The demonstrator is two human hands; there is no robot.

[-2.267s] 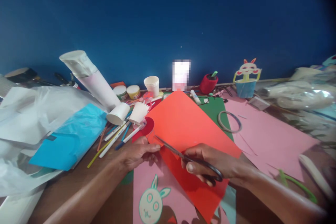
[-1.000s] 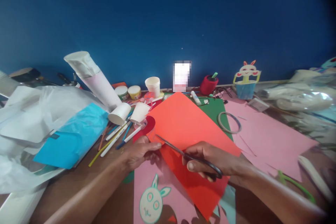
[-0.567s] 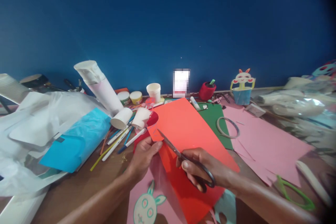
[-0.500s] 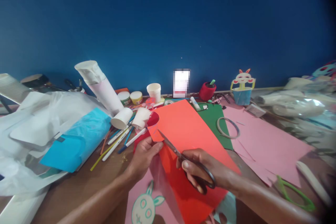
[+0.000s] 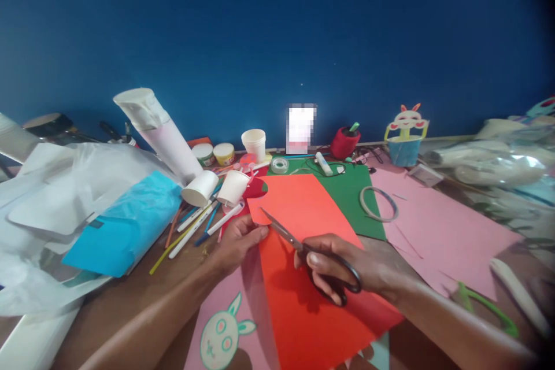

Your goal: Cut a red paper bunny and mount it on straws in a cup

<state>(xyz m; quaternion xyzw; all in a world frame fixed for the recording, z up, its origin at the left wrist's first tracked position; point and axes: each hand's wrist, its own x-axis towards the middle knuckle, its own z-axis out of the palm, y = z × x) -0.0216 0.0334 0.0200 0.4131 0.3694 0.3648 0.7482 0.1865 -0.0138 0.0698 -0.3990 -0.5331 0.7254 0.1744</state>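
Observation:
My left hand (image 5: 243, 243) pinches the left edge of a large orange-red sheet of paper (image 5: 312, 208) between thumb and fingers. A curved cut-out shows at the sheet's upper left corner. Held in my right hand (image 5: 329, 266) is a pair of scissors (image 5: 288, 237) with black handles; its blades point up and left across the paper, just above my left thumb. Whether the blades are fully closed is hard to make out. Below the left hand lies pink paper with a drawn green-outlined rabbit face (image 5: 219, 340).
Paper cups (image 5: 234, 188), markers (image 5: 191, 237) and a blue packet (image 5: 130, 225) lie left. Behind are a tape roll (image 5: 280, 166), glue stick (image 5: 323, 163) and red pot (image 5: 345, 143). Green card (image 5: 358, 191), pink paper (image 5: 446, 225), a ring (image 5: 378, 203) and a rabbit cup (image 5: 404, 149) are right.
The orange-red sheet has tilted and shifted, its top edge now lower and flatter. The scissors and my right hand moved slightly right, staying over the paper. The view has shifted a little.

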